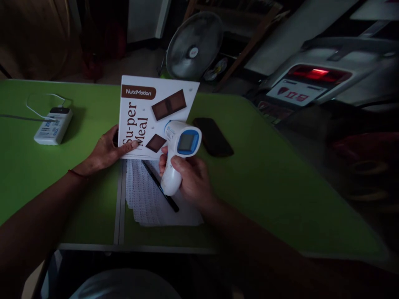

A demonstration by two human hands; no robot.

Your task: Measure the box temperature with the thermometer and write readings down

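Observation:
My left hand [112, 148] grips the lower left edge of a white box [140, 114] printed "NutriMotion Su-per Meal", its thumb on the front face. The box is held up, tilted, above the table. In my right hand [195, 176] is a white and blue infrared thermometer [174, 162], fingers wrapped round its handle. Its small screen faces me and its front end points at the box, overlapping the box's lower right part. Under both lie sheets of written paper [143, 199] with a black pen [160, 185] across them.
A dark phone [213, 137] lies on the green folding table [255, 178], right of the box. At the left stands a white power strip [53, 126] with cables. Beyond the table are a round fan [195, 45] and a scooter [311, 83] with a lit red tail lamp.

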